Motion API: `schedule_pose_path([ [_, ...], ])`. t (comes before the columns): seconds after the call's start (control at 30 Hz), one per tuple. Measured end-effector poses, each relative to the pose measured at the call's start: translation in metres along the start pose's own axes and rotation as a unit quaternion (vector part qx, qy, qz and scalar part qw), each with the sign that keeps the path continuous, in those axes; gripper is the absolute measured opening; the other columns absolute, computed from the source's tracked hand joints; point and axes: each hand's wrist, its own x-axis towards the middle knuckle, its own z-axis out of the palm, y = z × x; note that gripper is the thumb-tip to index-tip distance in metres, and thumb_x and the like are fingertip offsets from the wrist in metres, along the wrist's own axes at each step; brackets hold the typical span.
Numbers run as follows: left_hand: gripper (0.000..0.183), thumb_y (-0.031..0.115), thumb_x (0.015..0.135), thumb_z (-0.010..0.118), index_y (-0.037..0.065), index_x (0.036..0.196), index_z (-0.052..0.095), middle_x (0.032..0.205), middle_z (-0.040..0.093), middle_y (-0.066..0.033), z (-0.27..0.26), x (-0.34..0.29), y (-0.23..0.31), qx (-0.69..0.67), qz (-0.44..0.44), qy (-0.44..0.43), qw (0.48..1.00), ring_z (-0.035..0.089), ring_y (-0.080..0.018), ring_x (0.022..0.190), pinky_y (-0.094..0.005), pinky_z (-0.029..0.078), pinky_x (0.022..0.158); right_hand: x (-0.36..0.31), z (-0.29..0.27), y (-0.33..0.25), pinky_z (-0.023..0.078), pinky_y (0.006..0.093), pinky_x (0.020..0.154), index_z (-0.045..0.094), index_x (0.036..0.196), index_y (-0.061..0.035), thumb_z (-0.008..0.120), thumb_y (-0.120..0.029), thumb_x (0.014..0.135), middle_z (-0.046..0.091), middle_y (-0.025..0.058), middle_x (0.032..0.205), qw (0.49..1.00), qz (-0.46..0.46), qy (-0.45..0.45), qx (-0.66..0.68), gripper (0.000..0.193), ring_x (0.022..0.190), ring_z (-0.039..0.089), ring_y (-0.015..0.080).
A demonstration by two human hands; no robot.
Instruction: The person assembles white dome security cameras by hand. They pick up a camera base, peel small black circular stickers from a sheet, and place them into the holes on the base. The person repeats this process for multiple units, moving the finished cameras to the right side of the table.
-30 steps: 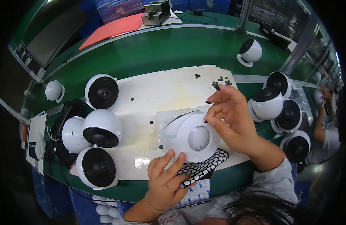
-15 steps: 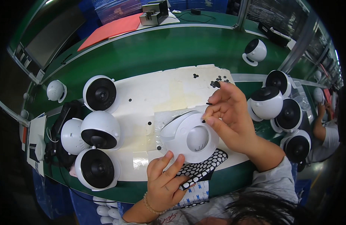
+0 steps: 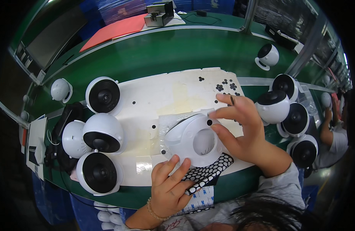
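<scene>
A white round camera (image 3: pixel 176 139) lies tilted on a bubble-wrap pad in front of me, its base ring with a round recess facing up. Two fingertips of my left hand (image 3: pixel 167 188) press on its near rim. Beside that hand, a black sheet with white dots (image 3: pixel 208 173) lies folded; its hold on the sheet is unclear. A small black round pad (image 3: pixel 209 122) sits on the ring's far side. Around this pad, the thumb and index finger of my right hand (image 3: pixel 243 133) are spread apart. Another black pad (image 3: pixel 232 101) clings to one of its fingers.
Several white cameras with black fronts stand at left (image 3: pixel 103 96) and right (image 3: pixel 294 119). Loose black pads (image 3: pixel 219 87) dot the white board (image 3: pixel 142 90). Beyond it, a green belt (image 3: pixel 177 50) carries a small camera (image 3: pixel 268 56). Another person (image 3: pixel 333 133) works at far right.
My right thumb and index finger have parted, leaving a black pad on the ring. The right hand's other fingers have lowered slightly. Cameras on the green belt have shifted right.
</scene>
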Motion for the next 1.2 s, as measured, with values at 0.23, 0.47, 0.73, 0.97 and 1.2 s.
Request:
schedule_pose_path([
  [0.23, 0.009, 0.008, 0.063, 0.059, 0.006, 0.072, 0.058, 0.120, 0.052, -0.0124, 0.000, 0.001, -0.001, 0.000, 0.008, 0.003, 1.000, 0.041, -0.0312, 0.116, -0.0433, 0.036, 0.082, 0.009, 0.015, -0.006, 0.039, 0.0333, 0.086, 0.016, 0.129, -0.0021, 0.055, 0.004, 0.080, 0.056, 0.0089, 0.084, 0.968, 0.093, -0.114, 0.205, 0.063, 0.100, 0.053, 0.0236],
  [0.47, 0.010, 0.010, 0.064, 0.056, 0.007, 0.073, 0.058, 0.121, 0.051, -0.0118, -0.001, 0.000, -0.001, 0.006, 0.006, -0.011, 1.000, 0.041, -0.0299, 0.117, -0.0441, 0.035, 0.084, 0.007, 0.024, -0.007, 0.034, 0.0357, 0.088, 0.023, 0.128, -0.0028, 0.056, 0.002, 0.077, 0.058, 0.0065, 0.082, 0.968, 0.109, -0.086, 0.211, 0.060, 0.096, 0.055, 0.0238],
  [0.73, 0.011, 0.012, 0.065, 0.056, 0.007, 0.074, 0.058, 0.122, 0.050, -0.0122, -0.002, 0.000, -0.002, -0.003, 0.008, -0.007, 1.000, 0.040, -0.0301, 0.118, -0.0450, 0.034, 0.085, 0.009, 0.011, -0.016, 0.028, 0.0418, 0.092, 0.045, 0.115, -0.0062, 0.067, -0.005, 0.068, 0.059, 0.0078, 0.098, 0.989, -0.032, -0.130, -0.065, 0.052, 0.104, 0.051, 0.0298],
  [0.97, 0.012, 0.010, 0.063, 0.058, 0.006, 0.074, 0.057, 0.122, 0.050, -0.0121, -0.001, 0.001, -0.003, 0.003, 0.009, -0.007, 1.000, 0.040, -0.0305, 0.118, -0.0455, 0.034, 0.084, -0.008, -0.008, -0.018, 0.026, 0.0425, 0.094, 0.063, 0.090, -0.0125, 0.068, -0.016, 0.069, 0.050, 0.0082, 0.114, 0.990, 0.075, -0.114, 0.026, 0.022, 0.119, 0.035, 0.0337],
  [1.2, 0.016, 0.013, 0.064, 0.066, 0.004, 0.074, 0.056, 0.125, 0.048, -0.0146, -0.002, 0.001, -0.005, 0.012, 0.018, -0.013, 1.000, 0.037, -0.0325, 0.120, -0.0445, 0.032, 0.086, -0.025, 0.004, -0.023, 0.021, 0.0443, 0.098, 0.062, 0.079, -0.0102, 0.063, -0.014, 0.074, 0.043, 0.0099, 0.120, 0.975, 0.113, -0.150, 0.120, 0.006, 0.123, 0.025, 0.0366],
])
